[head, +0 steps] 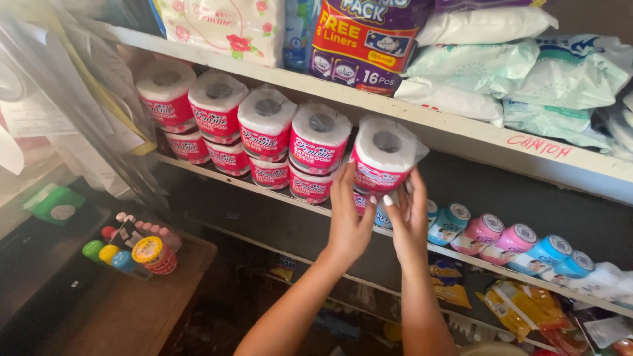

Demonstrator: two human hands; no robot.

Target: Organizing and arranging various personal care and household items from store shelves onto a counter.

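A plastic-wrapped, cylindrical tissue roll was clasped from below between the left hand and right hand, above the shelf.

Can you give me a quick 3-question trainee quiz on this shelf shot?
1. True or false: both hands grip one tissue roll.
2. The stacked tissue rolls lie on which side of the held one? A) left B) right
3. What lies in a row on the lower shelf, to the right of the hands?

Key: 1 true, left hand and right hand. 2 A. 3 small pink and blue round containers.
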